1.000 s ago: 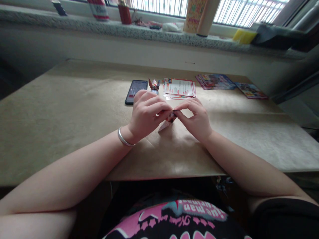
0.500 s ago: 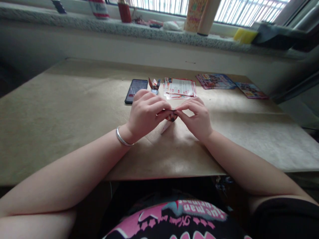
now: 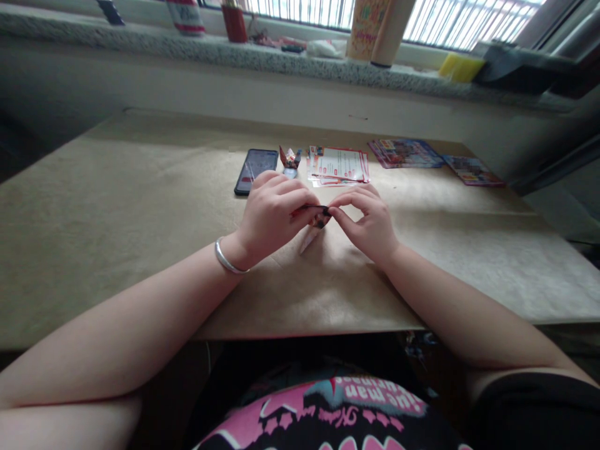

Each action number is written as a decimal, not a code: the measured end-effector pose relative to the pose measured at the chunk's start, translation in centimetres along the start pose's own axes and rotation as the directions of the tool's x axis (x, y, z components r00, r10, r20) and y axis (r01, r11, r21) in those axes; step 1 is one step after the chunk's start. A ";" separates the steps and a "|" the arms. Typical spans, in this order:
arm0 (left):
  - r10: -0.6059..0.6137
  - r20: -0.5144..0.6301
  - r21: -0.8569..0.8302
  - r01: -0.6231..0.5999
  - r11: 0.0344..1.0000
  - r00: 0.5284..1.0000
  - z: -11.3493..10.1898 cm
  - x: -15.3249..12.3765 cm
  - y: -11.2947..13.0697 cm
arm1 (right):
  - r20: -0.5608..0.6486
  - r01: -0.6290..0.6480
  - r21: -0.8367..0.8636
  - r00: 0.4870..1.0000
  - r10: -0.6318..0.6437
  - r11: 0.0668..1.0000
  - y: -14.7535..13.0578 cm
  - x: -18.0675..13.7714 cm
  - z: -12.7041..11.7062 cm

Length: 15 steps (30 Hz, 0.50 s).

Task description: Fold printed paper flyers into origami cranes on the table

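Observation:
Between my two hands is a small piece of folded printed paper (image 3: 321, 220), dark and reddish, with a pale pointed part hanging down toward the tabletop. My left hand (image 3: 280, 206) pinches it between thumb and fingers, which cover much of it. At its right end, the thumb and index fingertip of my right hand (image 3: 368, 215) press together on the same paper. Just beyond my left hand stands a small folded paper figure (image 3: 290, 158) with upright reddish points, beside a dark phone (image 3: 255, 170) lying flat.
A stack of printed sheets (image 3: 341, 165) lies past my hands. Colourful printed cards (image 3: 405, 153) and another small pile (image 3: 473, 170) are farther right on the table (image 3: 140, 250). Bottles, a red container (image 3: 233, 22) and a yellow object (image 3: 461, 67) line the windowsill.
The folded paper has turned slightly between my fingertips, showing more of its dark edge. Its pale point has shifted a little left and down. My hands have barely moved.

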<state>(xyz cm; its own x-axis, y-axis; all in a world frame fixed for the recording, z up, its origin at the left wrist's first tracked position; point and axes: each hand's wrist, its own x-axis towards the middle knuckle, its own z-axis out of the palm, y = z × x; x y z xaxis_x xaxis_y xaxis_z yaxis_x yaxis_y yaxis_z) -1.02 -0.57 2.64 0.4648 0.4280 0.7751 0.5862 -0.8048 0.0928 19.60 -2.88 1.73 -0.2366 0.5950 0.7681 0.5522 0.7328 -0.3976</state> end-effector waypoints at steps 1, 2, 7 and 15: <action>-0.015 -0.004 -0.008 0.015 1.000 1.000 0.0 0.0 0.0 | 0.006 -0.024 0.011 1.000 0.024 1.000 0.1 0.0 0.0; -0.031 -0.008 -0.019 0.031 0.999 0.999 -0.1 0.0 0.0 | 0.003 -0.053 0.019 0.999 0.053 0.998 0.2 -0.1 -0.1; -0.072 -0.031 -0.079 0.069 0.994 0.997 0.0 0.0 -0.1 | -0.031 -0.138 0.036 0.990 0.139 0.990 0.6 -0.2 -0.2; -0.069 -0.006 -0.064 0.068 0.996 0.998 0.2 -0.1 -0.2 | 0.003 -0.061 0.017 0.998 0.061 0.998 0.1 0.0 0.0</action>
<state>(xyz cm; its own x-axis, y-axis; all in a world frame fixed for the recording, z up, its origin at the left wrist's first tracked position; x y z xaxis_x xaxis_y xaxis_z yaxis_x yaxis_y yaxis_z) -1.00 -0.38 2.42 0.4197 0.4799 0.7704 0.5726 -0.7986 0.1854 19.71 -2.80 1.65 -0.2050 0.6395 0.7410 0.5516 0.7009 -0.4522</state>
